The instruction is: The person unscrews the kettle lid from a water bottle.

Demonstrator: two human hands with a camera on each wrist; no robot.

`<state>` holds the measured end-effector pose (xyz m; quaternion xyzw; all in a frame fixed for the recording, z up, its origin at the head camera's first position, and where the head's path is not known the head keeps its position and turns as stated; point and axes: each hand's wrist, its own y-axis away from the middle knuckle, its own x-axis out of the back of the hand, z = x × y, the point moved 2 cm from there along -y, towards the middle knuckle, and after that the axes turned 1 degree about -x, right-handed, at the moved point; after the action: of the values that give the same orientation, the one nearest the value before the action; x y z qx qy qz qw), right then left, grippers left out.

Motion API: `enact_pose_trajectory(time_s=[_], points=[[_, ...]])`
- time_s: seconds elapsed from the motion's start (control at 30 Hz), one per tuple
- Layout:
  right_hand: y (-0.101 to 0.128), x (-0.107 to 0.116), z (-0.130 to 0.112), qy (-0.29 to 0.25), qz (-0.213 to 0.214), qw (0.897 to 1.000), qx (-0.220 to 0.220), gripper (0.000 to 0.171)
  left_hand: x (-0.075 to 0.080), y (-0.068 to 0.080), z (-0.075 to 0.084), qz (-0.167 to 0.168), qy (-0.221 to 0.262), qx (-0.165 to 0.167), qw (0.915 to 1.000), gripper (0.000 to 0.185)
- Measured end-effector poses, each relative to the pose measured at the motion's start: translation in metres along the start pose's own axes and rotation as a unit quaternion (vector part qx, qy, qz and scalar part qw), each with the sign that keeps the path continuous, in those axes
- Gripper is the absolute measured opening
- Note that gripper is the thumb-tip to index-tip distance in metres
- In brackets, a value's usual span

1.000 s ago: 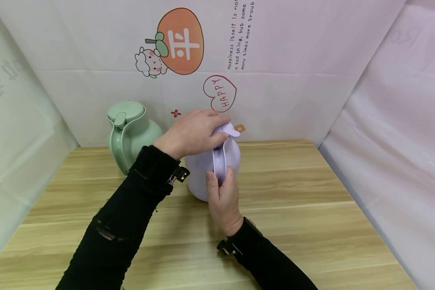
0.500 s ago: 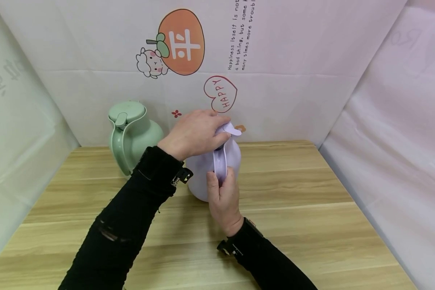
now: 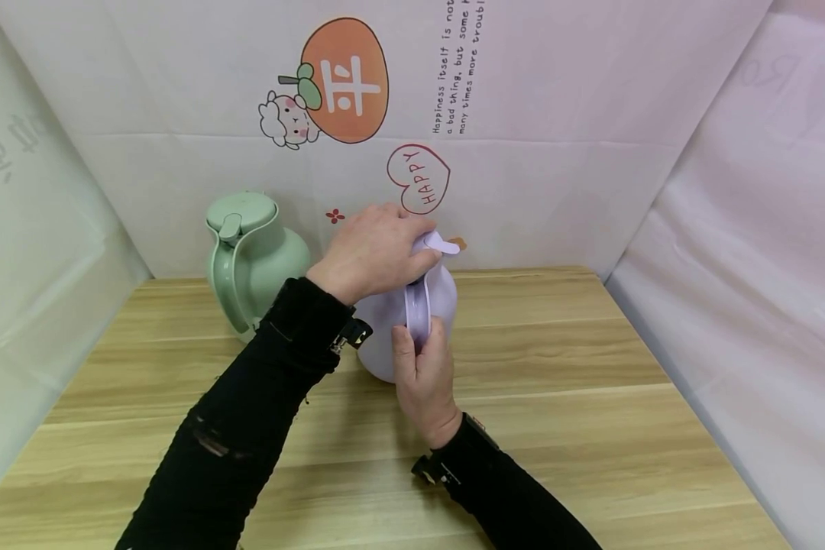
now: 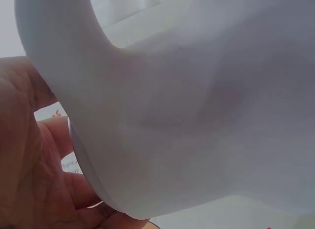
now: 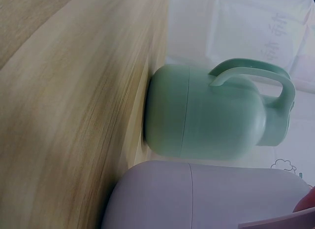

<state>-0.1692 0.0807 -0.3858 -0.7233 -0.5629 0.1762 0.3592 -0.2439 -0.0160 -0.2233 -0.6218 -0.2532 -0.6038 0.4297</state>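
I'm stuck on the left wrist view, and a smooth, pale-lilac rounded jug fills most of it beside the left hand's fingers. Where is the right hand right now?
Observer: The head view shows the right hand gripping the lower part of the jug's curved lilac handle, its thumb pointing up along it.
Operator: Got it. My picture shows only the one jug; is another standing nearby?
Observer: Yes, a mint-green rounded jug with a flat round lid stands upright on the pale wood-grain table, to the left of the pale-lilac jug.
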Motion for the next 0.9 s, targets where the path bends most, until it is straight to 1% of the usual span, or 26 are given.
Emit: enact_pose_trajectory(time_s=[0.27,0.5,0.7,0.9], points=[[0.0002,0.0001,0.0003,0.004,0.005,1.000,0.000,0.030,-0.0006,-0.0004,0.0025,0.003,-0.012,0.018,0.9998,0.040],[0.0007,0.0002,0.0009,0.005,0.001,1.000,-0.001,0.034,-0.0021,-0.0007,0.0030,0.004,-0.023,0.029,0.9993,0.044],[0.0001,0.0001,0.0014,-0.002,-0.003,1.000,0.003,0.035,-0.0039,-0.0003,0.0009,0.013,-0.016,0.028,0.9994,0.046],[-0.0005,0.0005,0.0005,0.000,-0.001,1.000,0.007,0.037,-0.0068,0.0010,-0.0027,0.030,0.002,0.017,0.9994,0.051]])
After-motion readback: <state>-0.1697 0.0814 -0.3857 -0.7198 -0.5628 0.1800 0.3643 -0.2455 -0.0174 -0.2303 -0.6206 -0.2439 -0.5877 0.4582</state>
